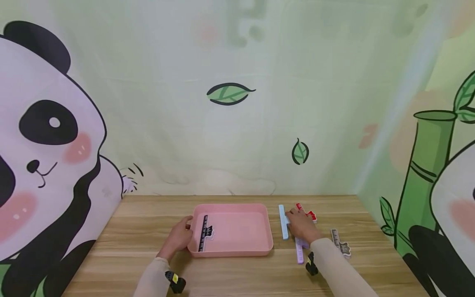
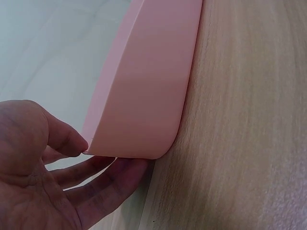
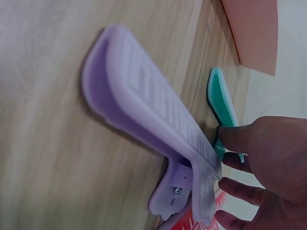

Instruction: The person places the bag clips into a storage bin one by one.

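A pink tray [image 1: 259,214] sits mid-table with a black ruler-shaped clip [image 1: 203,233] lying inside at its left. My left hand [image 1: 184,232] holds the tray's near left corner [image 2: 144,96]: in the left wrist view my left hand [image 2: 93,153] has its thumb at the rim and its fingers [image 2: 108,177] under the corner. My right hand [image 1: 291,216] is right of the tray and pinches a light blue clip [image 1: 283,226]. In the right wrist view my right hand [image 3: 224,148] has thumb and forefinger at that clip [image 3: 220,98]. A purple clip [image 3: 144,100] lies just beneath the palm.
On the wooden table [image 1: 148,214], a red clip [image 1: 310,214] lies just beyond my right hand. The purple clip [image 1: 299,251] shows by my wrist, and a grey-black clip [image 1: 340,242] lies further right. A panda-and-bamboo backdrop [image 1: 230,123] closes off the table's far edge.
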Demonstrator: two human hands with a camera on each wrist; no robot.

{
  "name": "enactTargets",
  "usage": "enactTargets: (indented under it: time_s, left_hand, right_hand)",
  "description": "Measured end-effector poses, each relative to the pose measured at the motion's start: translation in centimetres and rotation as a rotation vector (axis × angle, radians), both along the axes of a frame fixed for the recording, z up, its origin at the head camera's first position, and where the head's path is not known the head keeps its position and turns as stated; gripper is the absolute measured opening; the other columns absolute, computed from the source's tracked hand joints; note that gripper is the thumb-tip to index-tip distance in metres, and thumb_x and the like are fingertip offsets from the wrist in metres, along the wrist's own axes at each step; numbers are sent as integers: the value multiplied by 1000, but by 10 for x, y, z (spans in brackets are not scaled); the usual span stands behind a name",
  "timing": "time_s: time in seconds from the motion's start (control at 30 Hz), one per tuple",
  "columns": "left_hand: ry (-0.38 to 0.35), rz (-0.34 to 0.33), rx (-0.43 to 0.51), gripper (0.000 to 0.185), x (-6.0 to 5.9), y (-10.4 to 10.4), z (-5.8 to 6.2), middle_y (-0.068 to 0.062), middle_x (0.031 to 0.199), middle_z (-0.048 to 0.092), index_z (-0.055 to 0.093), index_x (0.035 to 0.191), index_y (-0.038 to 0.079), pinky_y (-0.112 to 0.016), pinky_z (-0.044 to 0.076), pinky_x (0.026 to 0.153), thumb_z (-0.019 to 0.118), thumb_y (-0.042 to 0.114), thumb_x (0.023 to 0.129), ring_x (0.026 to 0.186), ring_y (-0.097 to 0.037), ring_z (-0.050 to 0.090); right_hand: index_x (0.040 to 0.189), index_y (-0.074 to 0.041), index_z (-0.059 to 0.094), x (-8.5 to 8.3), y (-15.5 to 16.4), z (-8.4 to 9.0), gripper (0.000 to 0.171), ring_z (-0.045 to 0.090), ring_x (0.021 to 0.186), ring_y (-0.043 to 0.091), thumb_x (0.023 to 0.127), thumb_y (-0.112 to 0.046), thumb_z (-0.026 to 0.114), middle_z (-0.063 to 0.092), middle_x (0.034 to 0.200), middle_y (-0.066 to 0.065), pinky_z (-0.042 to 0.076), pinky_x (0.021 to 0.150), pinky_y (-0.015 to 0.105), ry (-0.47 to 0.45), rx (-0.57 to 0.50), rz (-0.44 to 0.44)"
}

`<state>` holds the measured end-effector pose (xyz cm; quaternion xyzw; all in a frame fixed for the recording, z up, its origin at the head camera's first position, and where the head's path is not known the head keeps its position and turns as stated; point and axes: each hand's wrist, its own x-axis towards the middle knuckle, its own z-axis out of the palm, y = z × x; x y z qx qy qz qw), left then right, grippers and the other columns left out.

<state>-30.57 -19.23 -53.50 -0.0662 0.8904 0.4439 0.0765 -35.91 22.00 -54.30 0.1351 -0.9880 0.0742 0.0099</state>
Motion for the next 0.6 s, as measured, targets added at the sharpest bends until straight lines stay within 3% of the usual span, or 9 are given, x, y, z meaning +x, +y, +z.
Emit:
enactTargets:
  time_s: [0.4,0.6]
  left_hand:
    - [13,-4,-20,55,-1,1,-3,-30,139,50,35,150,5,-53,53,91,46,7,95,117,-41,58]
    - [42,-11,-14,55,-1,1,-1,-32,135,53,36,149,3,-50,55,87,46,6,94,111,-39,60]
  right_hand:
    - [133,-3,55,-1,0,-5,41,54,121,37,94,-11,61,56,125,16,44,90,65,-38,37,-18]
    - [133,-2,54,0,-2,0,42,52,125,38,93,-10,60,55,128,18,40,93,69,25,31,-25]
